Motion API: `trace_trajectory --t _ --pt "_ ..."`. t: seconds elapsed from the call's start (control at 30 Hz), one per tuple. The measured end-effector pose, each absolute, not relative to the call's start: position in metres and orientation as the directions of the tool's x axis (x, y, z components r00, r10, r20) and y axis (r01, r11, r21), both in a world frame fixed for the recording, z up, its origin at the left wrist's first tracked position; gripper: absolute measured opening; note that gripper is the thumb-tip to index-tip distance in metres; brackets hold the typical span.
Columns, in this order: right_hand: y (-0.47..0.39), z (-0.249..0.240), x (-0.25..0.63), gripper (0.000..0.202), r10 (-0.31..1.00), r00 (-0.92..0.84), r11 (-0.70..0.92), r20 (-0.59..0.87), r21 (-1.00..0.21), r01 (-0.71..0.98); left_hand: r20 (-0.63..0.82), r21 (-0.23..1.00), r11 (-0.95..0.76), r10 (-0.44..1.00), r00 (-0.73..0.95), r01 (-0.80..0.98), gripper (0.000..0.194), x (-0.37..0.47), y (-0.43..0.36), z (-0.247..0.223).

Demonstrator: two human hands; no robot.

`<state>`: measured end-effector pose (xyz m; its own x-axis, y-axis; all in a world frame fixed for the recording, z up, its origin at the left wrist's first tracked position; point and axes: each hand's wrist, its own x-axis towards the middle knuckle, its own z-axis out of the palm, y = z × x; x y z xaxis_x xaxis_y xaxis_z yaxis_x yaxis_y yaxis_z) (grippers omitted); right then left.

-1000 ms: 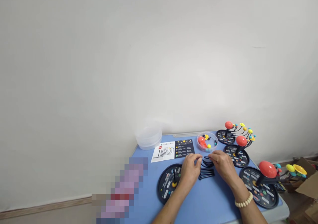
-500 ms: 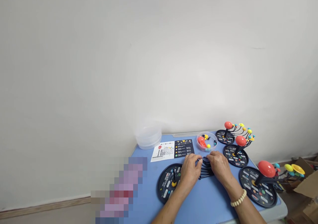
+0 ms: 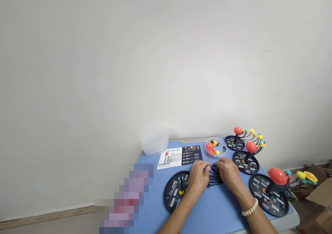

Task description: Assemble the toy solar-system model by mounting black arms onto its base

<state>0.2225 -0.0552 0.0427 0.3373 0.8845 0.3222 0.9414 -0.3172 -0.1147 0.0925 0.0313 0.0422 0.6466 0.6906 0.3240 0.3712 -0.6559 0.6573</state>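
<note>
Thin black planet arms (image 3: 214, 178), curved at their far ends, lie side by side in a bundle on the table. My left hand (image 3: 199, 176) is curled at the bundle's left ends, thumb and fingers against them. From the other side my right hand (image 3: 228, 173) has its fingers closed over the right ends; its fingertips are partly hidden. Left of my left hand, and partly covered by it, is a round black base (image 3: 172, 196) with a short upright peg and a yellow centre.
Three assembled solar system models (image 3: 277, 176) line the right side. Behind my hands, a clear dish (image 3: 225, 154) holds red and yellow balls and small parts. A printed instruction sheet (image 3: 169, 163) lies to its left, near stacked clear containers (image 3: 155, 144). A cardboard box (image 3: 321, 192) stands beyond the table.
</note>
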Motion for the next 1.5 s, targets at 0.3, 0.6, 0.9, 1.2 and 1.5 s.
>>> trace_trajectory --t 0.3,0.6,0.9,1.2,1.5 --pt "-0.066 0.047 0.247 0.046 0.748 0.612 -0.541 0.257 -0.297 0.787 0.32 0.609 -0.685 0.673 0.667 0.399 0.029 0.091 0.03 0.044" --pt "-0.063 0.043 0.242 0.039 0.788 0.575 -0.513 0.22 -0.282 0.811 0.322 0.58 -0.714 0.644 0.694 0.393 0.032 0.091 0.03 0.041" --pt "-0.063 0.05 0.238 0.042 0.808 0.557 -0.508 0.194 -0.251 0.824 0.315 0.583 -0.717 0.634 0.706 0.383 0.036 0.093 0.03 0.038" --pt "-0.063 0.053 0.236 0.044 0.819 0.543 -0.499 0.184 -0.237 0.833 0.322 0.579 -0.724 0.625 0.712 0.374 0.037 0.092 0.03 0.038" --pt "-0.064 0.056 0.234 0.046 0.822 0.542 -0.496 0.173 -0.248 0.832 0.308 0.563 -0.746 0.588 0.748 0.355 0.042 0.092 0.029 0.039"
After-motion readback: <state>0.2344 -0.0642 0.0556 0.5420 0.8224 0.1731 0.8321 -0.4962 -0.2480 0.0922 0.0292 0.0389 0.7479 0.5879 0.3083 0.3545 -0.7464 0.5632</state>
